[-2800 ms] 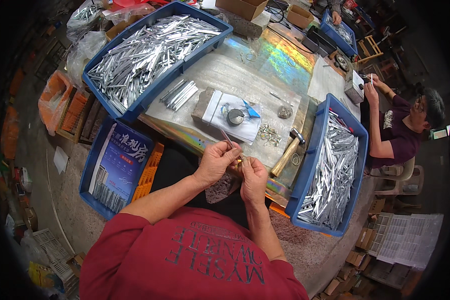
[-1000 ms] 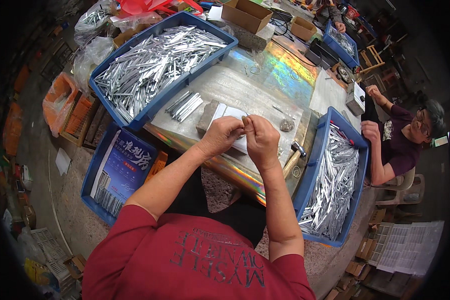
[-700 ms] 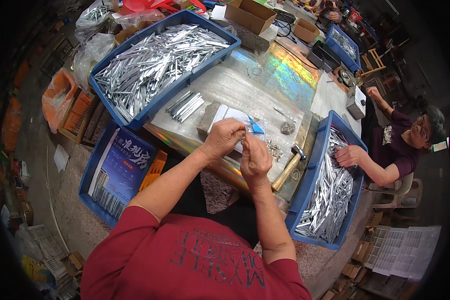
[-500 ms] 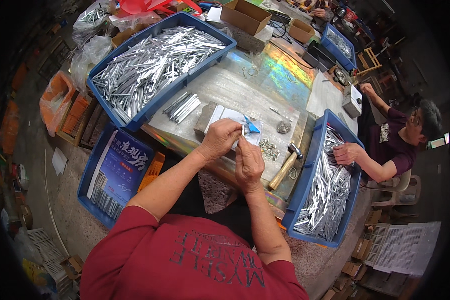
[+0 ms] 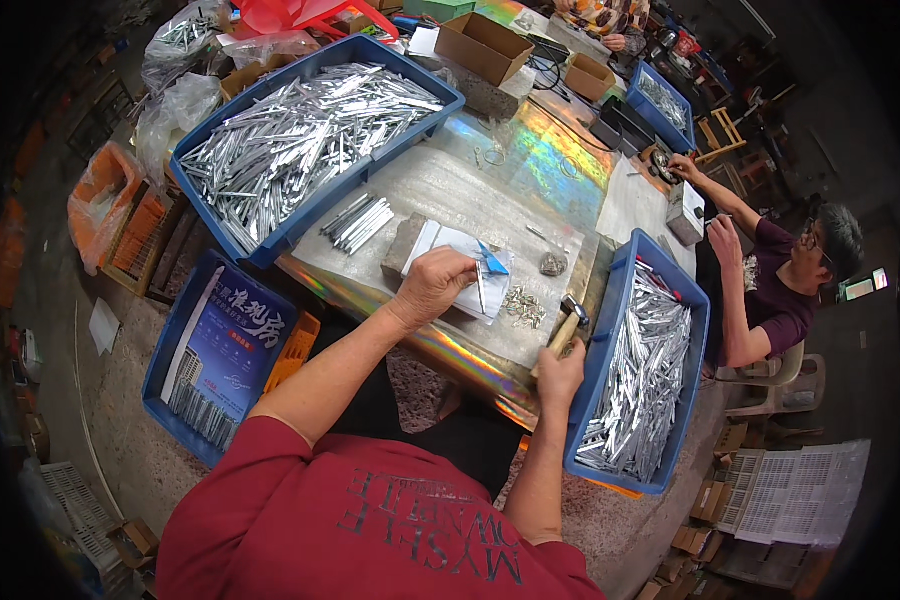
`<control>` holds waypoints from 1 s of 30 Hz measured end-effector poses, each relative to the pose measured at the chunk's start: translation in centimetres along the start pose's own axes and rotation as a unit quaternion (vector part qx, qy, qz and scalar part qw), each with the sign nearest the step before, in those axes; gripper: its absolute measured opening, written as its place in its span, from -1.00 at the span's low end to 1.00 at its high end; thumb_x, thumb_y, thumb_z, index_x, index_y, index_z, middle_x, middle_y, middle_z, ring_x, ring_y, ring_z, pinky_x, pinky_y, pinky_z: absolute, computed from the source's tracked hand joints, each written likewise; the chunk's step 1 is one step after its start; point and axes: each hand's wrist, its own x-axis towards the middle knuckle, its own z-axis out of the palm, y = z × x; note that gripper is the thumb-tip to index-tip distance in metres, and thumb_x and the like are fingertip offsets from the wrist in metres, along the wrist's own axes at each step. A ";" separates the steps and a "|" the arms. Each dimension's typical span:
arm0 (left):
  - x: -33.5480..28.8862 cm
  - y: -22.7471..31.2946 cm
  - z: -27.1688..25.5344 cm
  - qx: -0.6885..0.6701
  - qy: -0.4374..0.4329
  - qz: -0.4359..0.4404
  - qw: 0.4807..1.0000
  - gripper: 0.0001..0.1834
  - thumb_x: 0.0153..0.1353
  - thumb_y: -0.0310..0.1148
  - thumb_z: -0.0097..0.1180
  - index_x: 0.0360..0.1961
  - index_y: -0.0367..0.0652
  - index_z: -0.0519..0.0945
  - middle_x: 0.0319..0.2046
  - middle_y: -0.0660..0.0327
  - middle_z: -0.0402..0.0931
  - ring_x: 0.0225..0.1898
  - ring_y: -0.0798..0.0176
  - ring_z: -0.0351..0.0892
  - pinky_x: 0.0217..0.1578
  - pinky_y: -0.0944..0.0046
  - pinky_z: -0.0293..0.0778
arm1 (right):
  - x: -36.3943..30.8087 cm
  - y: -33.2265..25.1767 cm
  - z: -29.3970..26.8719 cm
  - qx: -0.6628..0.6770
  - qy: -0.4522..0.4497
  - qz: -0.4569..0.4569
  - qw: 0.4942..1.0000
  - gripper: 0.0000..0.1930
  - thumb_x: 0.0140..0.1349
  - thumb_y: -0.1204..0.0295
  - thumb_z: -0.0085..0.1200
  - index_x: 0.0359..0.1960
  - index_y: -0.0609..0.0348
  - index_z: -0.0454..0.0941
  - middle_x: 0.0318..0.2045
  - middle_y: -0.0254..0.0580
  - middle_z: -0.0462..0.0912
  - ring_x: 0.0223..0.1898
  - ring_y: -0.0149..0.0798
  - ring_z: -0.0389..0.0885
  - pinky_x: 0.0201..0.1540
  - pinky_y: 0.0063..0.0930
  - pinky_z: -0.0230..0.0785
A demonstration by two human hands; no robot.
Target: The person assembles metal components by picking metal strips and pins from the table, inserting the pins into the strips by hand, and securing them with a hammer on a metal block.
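Note:
My left hand [image 5: 435, 287] pinches a thin silver metal strip [image 5: 482, 293] upright over a white paper-covered block [image 5: 402, 246]. A small blue piece [image 5: 494, 262] lies right by its fingertips. My right hand [image 5: 560, 376] is closed around the wooden handle of a hammer [image 5: 566, 330], whose metal head points away from me. Between the two hands lies a pile of small brass-coloured parts [image 5: 525, 308]. Beyond them sits a small round clump [image 5: 553, 264], its kind unclear. A row of silver strips [image 5: 358, 222] rests left of the block.
Blue bins full of silver strips stand at the left [image 5: 177, 165] and right [image 5: 570, 440] of the table. A lower blue bin [image 5: 150, 385] holds a printed blue sheet. A co-worker [image 5: 770, 300] sits at the right; cardboard boxes [image 5: 485, 47] stand at the back.
My right hand has left the left hand's side, moved right and taken hold of the hammer. The co-worker's hand has lifted out of the right bin.

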 end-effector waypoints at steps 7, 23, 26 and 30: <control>-0.3 -0.3 -0.3 0.006 0.004 0.014 1.000 -0.88 -0.16 -0.51 0.12 -0.54 -0.25 0.46 -0.64 0.14 0.40 -0.55 0.14 0.39 -0.52 0.28 0.31 | -3.0 -6.0 -2.1 0.458 -0.069 0.066 0.884 -0.69 -0.01 0.60 -0.09 -0.16 0.31 0.24 -0.57 -0.27 0.40 -0.70 -0.52 0.28 -0.70 -0.74 0.13; -0.5 -0.4 -0.5 0.012 0.000 0.006 1.000 -0.87 -0.19 -0.52 0.13 -0.54 -0.21 0.46 -0.65 0.15 0.38 -0.53 0.12 0.38 -0.52 0.25 0.31 | -4.5 -15.7 -9.1 0.300 -0.143 -0.175 0.927 -0.54 0.06 0.58 -0.13 0.05 0.30 0.14 -0.57 -0.04 0.48 -0.60 -0.30 0.44 -0.51 -0.52 0.27; -0.4 -0.5 0.0 0.012 0.000 0.002 1.000 -0.87 -0.19 -0.52 0.12 -0.54 -0.21 0.46 -0.65 0.15 0.37 -0.53 0.12 0.38 -0.52 0.25 0.31 | -2.5 -13.1 -5.3 -0.057 -0.210 -0.376 0.901 -0.53 0.04 0.56 -0.11 0.05 0.24 0.14 -0.49 0.08 0.49 -0.52 -0.10 0.49 -0.46 -0.44 0.30; -1.0 -0.6 -0.2 0.017 0.003 0.030 0.999 -0.89 -0.18 -0.54 0.11 -0.55 -0.23 0.46 -0.65 0.17 0.37 -0.57 0.15 0.36 -0.54 0.28 0.29 | -2.3 -13.0 -6.6 0.033 -0.188 -0.295 0.936 -0.57 0.02 0.57 -0.09 0.00 0.23 0.23 -0.33 0.11 0.48 -0.37 -0.09 0.52 -0.32 -0.45 0.32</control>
